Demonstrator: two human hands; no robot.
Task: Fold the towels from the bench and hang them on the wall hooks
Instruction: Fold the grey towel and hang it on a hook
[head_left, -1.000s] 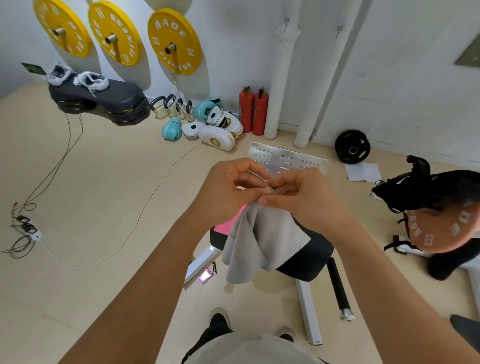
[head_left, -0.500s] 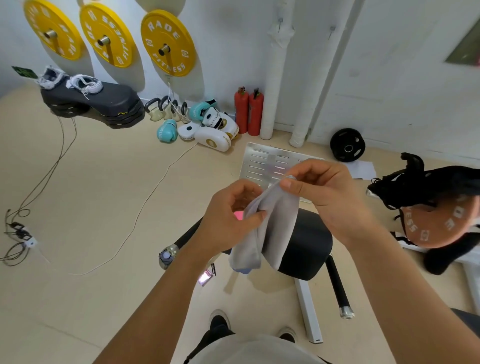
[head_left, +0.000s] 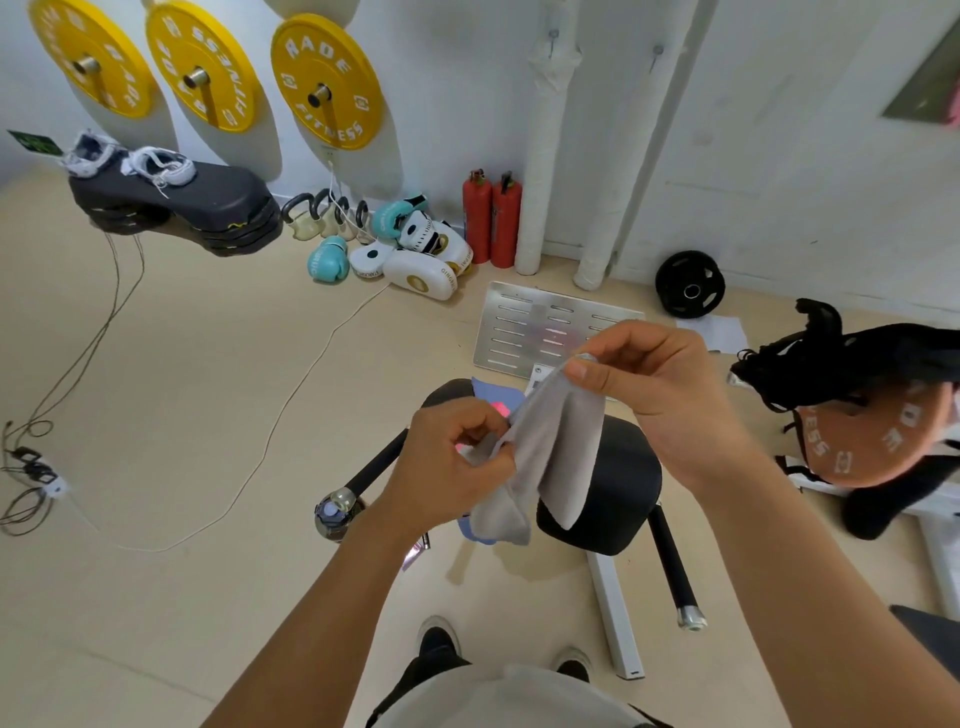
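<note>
Floor (head_left: 197, 374) is pale, the wall white, with yellow plates (head_left: 326, 80) hung up. Right hand (head_left: 657, 395) pinches the top of the grey towel (head_left: 550, 452); left hand (head_left: 449, 467) grips its lower edge. Cloth hangs below both, over the black bench (head_left: 613, 483).

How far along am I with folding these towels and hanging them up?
Nothing looks hung yet: the two wall hooks in view are bare. In hand: the grey towel, pinched between your left hand and right hand, mid-fold. Left: a blue towel and something pink on the bench.
</note>
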